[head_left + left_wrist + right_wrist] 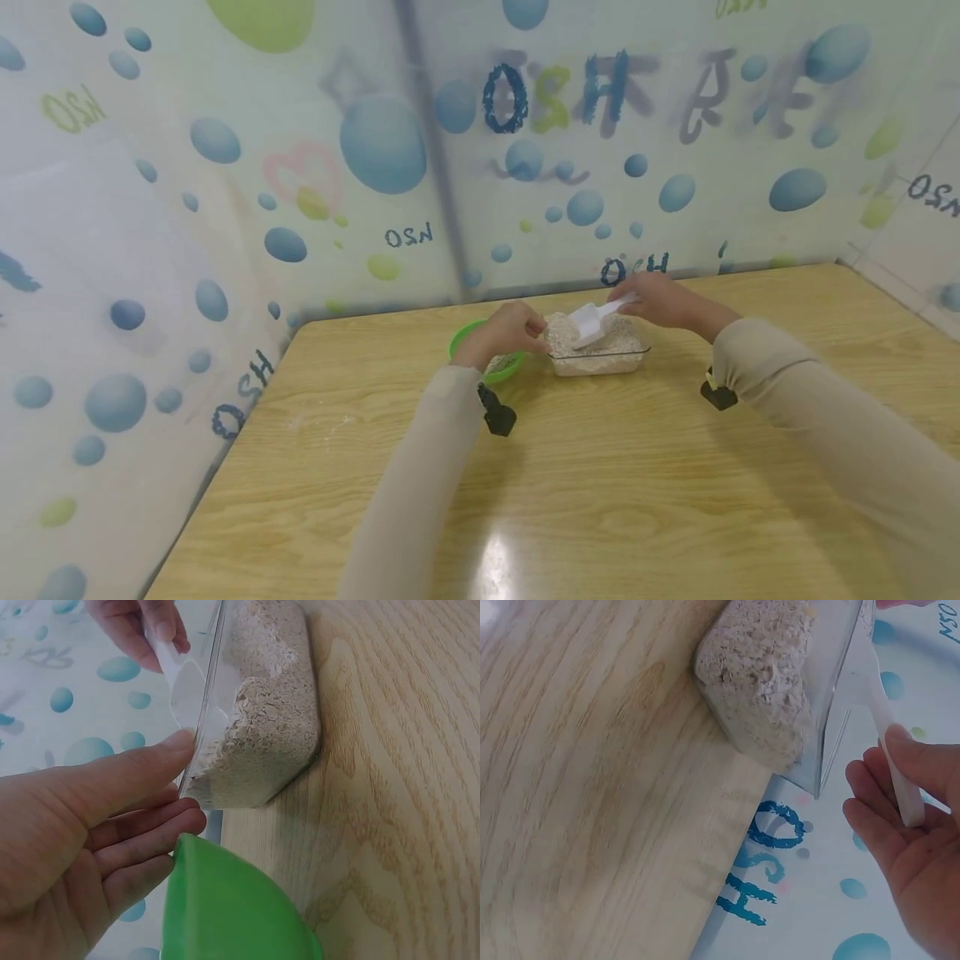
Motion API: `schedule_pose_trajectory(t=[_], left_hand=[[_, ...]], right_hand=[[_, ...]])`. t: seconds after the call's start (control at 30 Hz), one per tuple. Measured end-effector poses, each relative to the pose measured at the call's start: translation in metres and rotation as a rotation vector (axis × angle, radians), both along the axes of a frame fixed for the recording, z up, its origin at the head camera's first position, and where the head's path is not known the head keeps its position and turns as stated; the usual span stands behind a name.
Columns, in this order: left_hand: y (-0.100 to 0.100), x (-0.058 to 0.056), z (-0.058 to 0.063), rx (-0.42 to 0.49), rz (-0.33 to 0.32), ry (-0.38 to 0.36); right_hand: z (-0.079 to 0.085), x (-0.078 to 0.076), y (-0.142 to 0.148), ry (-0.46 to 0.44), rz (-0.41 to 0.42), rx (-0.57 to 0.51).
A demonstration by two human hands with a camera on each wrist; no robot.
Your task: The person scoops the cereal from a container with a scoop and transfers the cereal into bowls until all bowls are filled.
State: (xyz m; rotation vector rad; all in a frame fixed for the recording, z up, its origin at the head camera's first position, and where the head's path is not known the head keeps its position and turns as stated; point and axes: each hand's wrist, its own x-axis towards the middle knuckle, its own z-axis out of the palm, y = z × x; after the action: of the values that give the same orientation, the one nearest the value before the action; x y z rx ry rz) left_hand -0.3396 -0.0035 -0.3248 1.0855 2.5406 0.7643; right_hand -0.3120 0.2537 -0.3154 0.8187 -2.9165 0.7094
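Observation:
My right hand grips the handle of a white scoop. The scoop's bowl dips into the oat flakes in a clear rectangular container. In the right wrist view the handle lies between thumb and curled fingers. At the container's left end, my left hand pinches the rim, thumb on top and fingertips against the end wall. Under that hand stands a green bowl, partly hidden by it in the head view, with some flakes inside.
Container and bowl stand on a wooden table near its back edge. A wall covering with blue and green dots rises directly behind and along the left side. Dark wrist mounts hang under both sleeves.

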Motion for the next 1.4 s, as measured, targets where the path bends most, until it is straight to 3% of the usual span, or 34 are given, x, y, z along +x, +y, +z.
schedule_pose_trajectory(t=[0.37, 0.67, 1.4], left_hand=[[-0.001, 0.002, 0.003, 0.03, -0.018, -0.007], [0.001, 0.002, 0.002, 0.029, -0.016, -0.001], [-0.004, 0.003, -0.001, 0.031, 0.037, -0.01]], right_hand=[[-0.005, 0.002, 0.0, 0.027, 0.063, 0.075], [-0.013, 0.003, 0.01, 0.022, 0.029, 0.033], [-0.015, 0.017, 0.017, 0.021, -0.056, -0.058]])
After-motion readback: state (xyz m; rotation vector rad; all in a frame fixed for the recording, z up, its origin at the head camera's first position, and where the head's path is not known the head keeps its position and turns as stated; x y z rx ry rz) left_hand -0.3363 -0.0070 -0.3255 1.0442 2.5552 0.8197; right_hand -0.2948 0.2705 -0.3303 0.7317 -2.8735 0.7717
